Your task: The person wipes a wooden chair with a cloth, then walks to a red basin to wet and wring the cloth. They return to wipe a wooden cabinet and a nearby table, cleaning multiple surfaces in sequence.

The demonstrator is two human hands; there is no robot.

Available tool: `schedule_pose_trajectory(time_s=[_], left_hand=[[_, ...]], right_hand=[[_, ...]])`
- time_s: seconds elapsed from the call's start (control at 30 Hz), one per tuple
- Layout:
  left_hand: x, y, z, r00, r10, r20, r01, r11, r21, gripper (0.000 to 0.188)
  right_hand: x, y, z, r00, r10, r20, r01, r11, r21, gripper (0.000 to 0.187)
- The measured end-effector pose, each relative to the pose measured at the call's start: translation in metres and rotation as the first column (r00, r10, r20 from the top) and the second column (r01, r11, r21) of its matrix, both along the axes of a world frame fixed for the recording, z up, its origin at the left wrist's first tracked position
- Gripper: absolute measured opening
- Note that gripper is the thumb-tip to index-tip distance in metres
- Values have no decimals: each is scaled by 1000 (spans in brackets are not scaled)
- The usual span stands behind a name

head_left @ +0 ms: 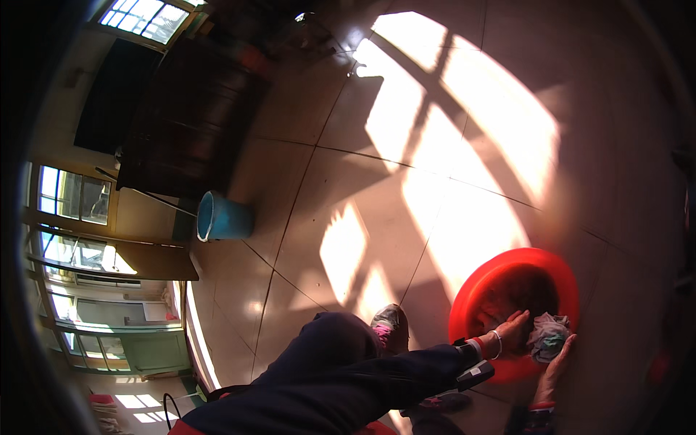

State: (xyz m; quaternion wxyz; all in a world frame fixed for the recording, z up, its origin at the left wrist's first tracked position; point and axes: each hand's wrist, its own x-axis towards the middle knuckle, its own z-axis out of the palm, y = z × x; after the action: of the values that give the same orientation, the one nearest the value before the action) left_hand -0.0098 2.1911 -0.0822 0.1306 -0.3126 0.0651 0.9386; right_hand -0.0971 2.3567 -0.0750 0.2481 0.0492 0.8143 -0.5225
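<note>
A crumpled bundle of wet-looking grey-white cloth (549,338) with a pale green patch is held at the right inner side of a round red basin (473,290). My right hand (558,365) cups it from below and the right, its fingers against the cloth. My left hand (512,333), with a bracelet at the wrist, reaches over the basin, fingers stretched out close to the cloth's left side. Whether they touch it is hard to make out. Dark contents in the basin lie in shadow.
My bent leg (319,355) and shoe (390,326) are left of the basin on the tiled floor (304,196), which bright sun patches cross. Farther left are a blue bucket (228,217) with a long stick beside it, dark furniture (192,116) and an open green door (156,351).
</note>
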Motion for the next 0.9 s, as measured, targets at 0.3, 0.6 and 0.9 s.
schedule_pose_trajectory(time_s=[0.3,0.6,0.9], left_hand=[[45,-49,143,964,266,23,-264,963,-56,26],[55,-186,405,971,-153,-184,-34,674,-738,40],[110,-377,583,747,276,-605,-349,937,-3,38]], right_hand=[[83,-137,206,628,602,-492,-523,795,306,53],[69,-270,435,939,102,330,39,917,-396,37],[85,-441,551,561,779,279,-69,380,-922,39]])
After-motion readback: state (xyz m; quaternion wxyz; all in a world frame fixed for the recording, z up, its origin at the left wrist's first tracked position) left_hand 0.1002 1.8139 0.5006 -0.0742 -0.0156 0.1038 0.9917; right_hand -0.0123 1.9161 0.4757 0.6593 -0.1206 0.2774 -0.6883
